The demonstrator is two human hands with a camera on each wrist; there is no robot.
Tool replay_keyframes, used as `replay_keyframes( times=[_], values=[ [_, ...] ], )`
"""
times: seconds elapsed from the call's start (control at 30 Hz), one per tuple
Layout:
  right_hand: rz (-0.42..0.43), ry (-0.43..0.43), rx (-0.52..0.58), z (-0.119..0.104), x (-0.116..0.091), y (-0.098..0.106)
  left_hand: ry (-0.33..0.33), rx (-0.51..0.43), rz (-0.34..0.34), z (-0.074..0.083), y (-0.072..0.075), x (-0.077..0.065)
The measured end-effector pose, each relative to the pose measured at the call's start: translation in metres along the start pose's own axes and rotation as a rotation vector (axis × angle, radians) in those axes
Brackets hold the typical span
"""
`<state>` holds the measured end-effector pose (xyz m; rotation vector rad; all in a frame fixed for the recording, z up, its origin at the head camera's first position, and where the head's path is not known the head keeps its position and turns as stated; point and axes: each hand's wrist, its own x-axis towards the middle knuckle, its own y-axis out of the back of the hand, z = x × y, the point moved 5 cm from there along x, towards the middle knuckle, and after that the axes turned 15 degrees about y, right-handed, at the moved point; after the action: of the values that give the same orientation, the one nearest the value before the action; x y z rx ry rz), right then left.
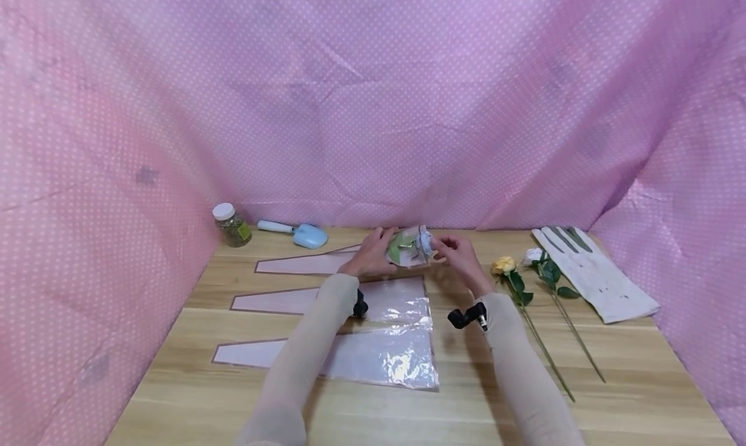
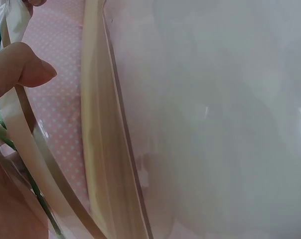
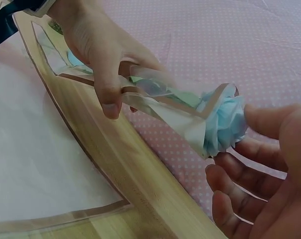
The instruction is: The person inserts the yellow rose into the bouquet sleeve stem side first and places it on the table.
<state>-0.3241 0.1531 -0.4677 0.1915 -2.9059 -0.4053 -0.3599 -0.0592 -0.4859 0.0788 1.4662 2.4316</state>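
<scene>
Pink dotted cloth point(image 1: 373, 109) hangs behind the wooden tabletop point(image 1: 186, 401). My worry is the blue rose point(image 3: 224, 124): too firm a push by the right hand point(image 1: 464, 259) could crush it, and a hard squeeze by the left hand point(image 1: 370, 253) might crease the clear sleeve point(image 3: 188, 128). Near the tabletop's far edge, the rose sits at the sleeve's mouth, pinched by right thumb and fingertips; the left fingers clasp the sleeve behind it.
</scene>
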Motion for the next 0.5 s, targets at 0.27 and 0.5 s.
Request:
replay_keyframes(
  times=[0.27, 0.5],
  values=[
    [0.059, 0.026, 0.017, 0.0, 0.002, -0.002, -0.012, 0.024, 0.004, 0.001, 0.0, 0.002],
    [0.107, 0.012, 0.065, -0.011, 0.001, -0.003, -0.01, 0.032, 0.002, 0.004, -0.002, 0.003]
  ],
)
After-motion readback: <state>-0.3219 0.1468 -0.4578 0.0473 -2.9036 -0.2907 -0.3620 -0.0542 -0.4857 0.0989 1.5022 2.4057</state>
